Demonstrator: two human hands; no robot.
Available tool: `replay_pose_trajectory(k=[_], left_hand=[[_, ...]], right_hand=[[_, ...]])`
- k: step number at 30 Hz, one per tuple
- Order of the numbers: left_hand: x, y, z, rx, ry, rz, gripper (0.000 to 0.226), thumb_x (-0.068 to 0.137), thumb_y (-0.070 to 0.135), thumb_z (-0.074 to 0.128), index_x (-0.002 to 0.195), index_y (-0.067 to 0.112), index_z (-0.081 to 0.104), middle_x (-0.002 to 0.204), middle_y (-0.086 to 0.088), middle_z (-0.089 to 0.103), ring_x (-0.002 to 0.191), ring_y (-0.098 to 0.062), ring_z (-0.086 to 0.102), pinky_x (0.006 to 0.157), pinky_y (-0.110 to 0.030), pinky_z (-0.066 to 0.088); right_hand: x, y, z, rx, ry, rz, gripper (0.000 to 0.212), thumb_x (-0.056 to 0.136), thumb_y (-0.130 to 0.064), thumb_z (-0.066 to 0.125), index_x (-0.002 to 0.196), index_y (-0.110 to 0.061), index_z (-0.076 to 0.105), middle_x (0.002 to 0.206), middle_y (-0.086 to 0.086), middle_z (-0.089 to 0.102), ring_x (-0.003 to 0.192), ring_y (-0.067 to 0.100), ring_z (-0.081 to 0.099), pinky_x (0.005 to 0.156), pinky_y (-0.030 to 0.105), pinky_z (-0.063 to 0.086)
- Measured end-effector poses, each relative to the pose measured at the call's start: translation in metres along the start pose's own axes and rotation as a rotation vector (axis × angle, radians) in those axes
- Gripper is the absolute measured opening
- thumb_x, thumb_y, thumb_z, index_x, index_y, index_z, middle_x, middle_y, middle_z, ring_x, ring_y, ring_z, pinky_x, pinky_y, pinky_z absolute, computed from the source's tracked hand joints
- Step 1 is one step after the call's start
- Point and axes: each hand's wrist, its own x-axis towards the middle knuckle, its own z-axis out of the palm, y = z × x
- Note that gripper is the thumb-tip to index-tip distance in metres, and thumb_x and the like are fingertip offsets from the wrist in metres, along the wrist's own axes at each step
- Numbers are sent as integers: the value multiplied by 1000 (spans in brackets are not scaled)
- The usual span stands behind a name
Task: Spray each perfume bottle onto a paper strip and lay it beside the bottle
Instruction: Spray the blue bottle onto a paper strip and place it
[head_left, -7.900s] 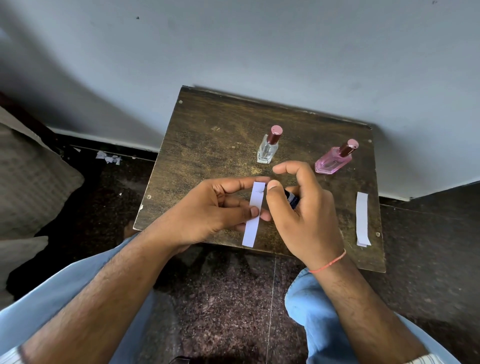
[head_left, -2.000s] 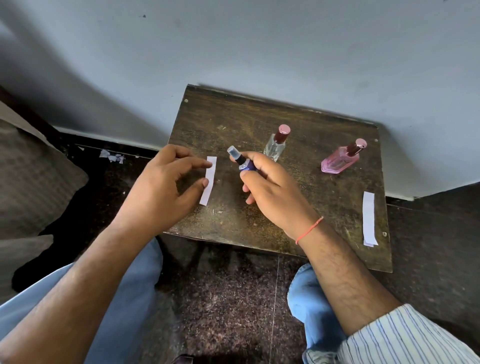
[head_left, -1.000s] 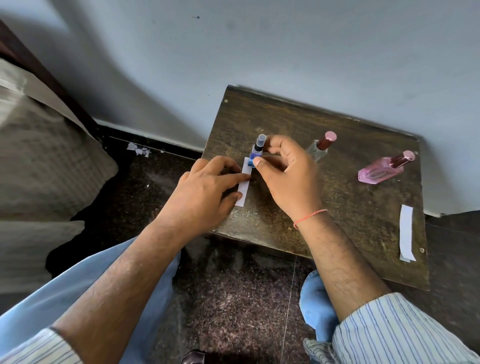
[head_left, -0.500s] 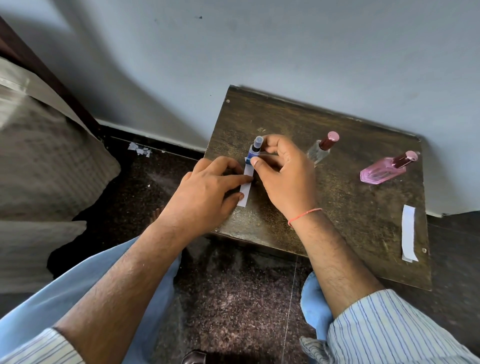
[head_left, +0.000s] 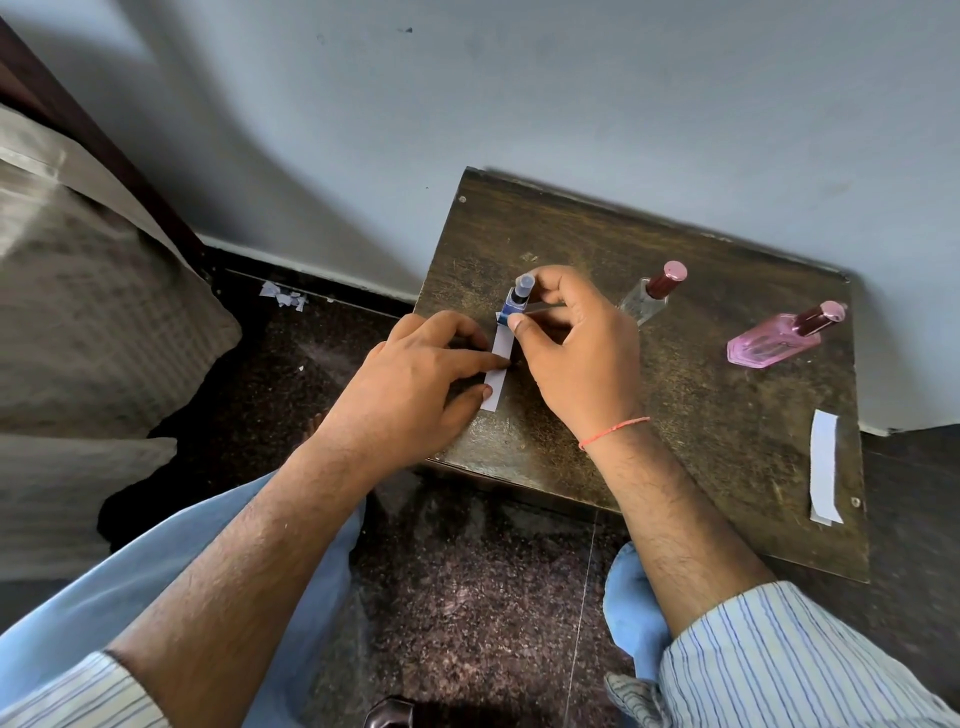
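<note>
Against the grey wall, my worktop (head_left: 675, 415) is now carrying the blue bottle (head_left: 515, 304), set down.
My right hand (head_left: 576, 343) is still pinching it; my left hand (head_left: 415, 384) is pressing the sprayed strip (head_left: 497, 364) flat beside it, with two bottles still waiting.

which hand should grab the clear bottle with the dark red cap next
Right, probably. The right hand sits beside the clear bottle, though it must first let go of the blue bottle. The left hand is farther off, fingers on the paper strip.
</note>
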Motion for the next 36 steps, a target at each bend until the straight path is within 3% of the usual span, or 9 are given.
replay_pose_trajectory(k=[7,15,19,23,26,31,36], left_hand=[[1,-1,2,-4,21,23,35,96,39,73,131,43,74,134,16,59,119,-16,53,99,-52,58],[3,1,-2,-37,72,26,31,98,33,72,127,32,78,127,11,63,117,-19,59,103,-44,56],[4,2,-2,-67,96,16,21,96,35,75,115,31,83,118,10,65,112,-19,64,100,-42,57],[4,8,-1,-117,126,-32,22,92,48,72,98,31,84,107,13,62,101,-15,65,83,-42,62],[4,16,1,-142,130,-67,28,89,59,66,91,35,81,99,16,61,90,-10,64,70,-39,62],[8,31,5,-159,127,-71,27,89,59,66,85,36,78,86,14,62,72,-4,59,60,-36,58],[15,48,12,-169,128,-16,27,92,53,68,87,29,79,87,16,63,72,0,56,64,-31,54]], right_hand=[[1,-1,-3,13,-55,-2,39,89,-2,80,120,-24,74,109,-17,77,99,-4,76,90,13,56],[-3,5,-8,-30,-66,-12,50,90,2,77,137,-15,70,129,-4,78,109,3,75,94,1,47],[-8,10,-15,-93,-55,-42,48,92,-2,76,138,-15,70,132,-1,78,111,5,76,98,5,49],[-14,20,-23,-99,-48,-73,46,91,-2,77,135,-16,73,127,-2,80,110,6,78,103,31,61],[-20,31,-29,-100,-53,-90,45,90,-3,77,132,-16,75,122,-2,82,109,9,79,101,42,63],[-31,40,-44,-104,-52,-108,41,89,-2,78,129,-15,78,119,-4,82,111,9,78,101,37,62],[-33,46,-58,-109,-38,-103,34,90,-4,79,122,-16,81,113,-6,83,107,8,79,97,35,62]])
